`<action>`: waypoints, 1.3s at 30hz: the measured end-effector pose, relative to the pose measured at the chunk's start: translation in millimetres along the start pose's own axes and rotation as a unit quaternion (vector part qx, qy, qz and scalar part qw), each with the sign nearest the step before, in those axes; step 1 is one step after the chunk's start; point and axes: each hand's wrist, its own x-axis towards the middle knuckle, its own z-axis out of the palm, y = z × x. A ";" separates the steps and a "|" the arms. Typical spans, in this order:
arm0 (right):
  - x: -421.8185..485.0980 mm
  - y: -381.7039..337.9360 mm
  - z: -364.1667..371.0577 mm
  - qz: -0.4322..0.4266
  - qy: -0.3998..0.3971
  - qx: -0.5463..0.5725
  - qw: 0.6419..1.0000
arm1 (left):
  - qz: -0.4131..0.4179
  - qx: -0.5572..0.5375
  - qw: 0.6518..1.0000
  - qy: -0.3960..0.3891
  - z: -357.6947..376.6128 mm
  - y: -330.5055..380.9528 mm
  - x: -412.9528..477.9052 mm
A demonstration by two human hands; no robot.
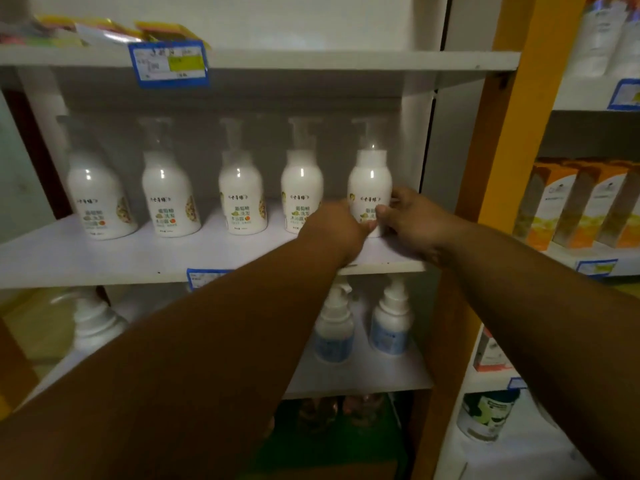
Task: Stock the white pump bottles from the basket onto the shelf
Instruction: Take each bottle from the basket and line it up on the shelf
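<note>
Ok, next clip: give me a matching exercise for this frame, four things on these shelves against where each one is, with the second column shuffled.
Things
1. rightmost white pump bottle
2. blue-labelled bottles
3. orange boxes
4. yellow packets

Places
A. neighbouring shelf unit on the right
B. gripped between the left hand and the right hand
C. top shelf
D. shelf below the white bottles

Pairs: 1-B, 2-D, 3-A, 4-C

Five bottles (242, 195) abreast (upright) on shelf (104, 258).
</note>
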 end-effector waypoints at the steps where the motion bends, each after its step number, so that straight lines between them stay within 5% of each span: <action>1: 2.7 0.4 0.4 0.011 0.007 0.008 1.000 | -0.008 0.024 1.000 -0.002 0.8 0.1 1.8; 14: -1.1 7.4 -1.1 0.045 0.052 0.126 0.990 | -0.003 0.076 0.997 -0.008 3.0 -2.1 -2.2; 23: -7.3 4.9 6.7 0.021 0.073 0.033 0.997 | 0.017 0.082 0.997 -0.001 -0.1 -2.2 -10.1; 28: -15.6 8.0 15.6 -0.001 0.225 -0.019 0.974 | 0.106 -0.048 0.991 0.061 -25.8 -20.9 -57.4; 32: -49.2 3.4 20.7 -0.131 0.349 -0.081 0.924 | 0.172 0.009 0.976 0.132 -96.7 -68.1 -100.7; 35: -77.4 -31.0 56.4 -0.248 0.281 -0.070 0.925 | 0.133 0.025 0.964 0.228 -165.5 -118.1 -118.1; 39: -102.7 -107.1 133.5 -0.300 0.062 -0.076 0.949 | -0.030 -0.014 0.952 0.306 -236.4 -182.9 -127.8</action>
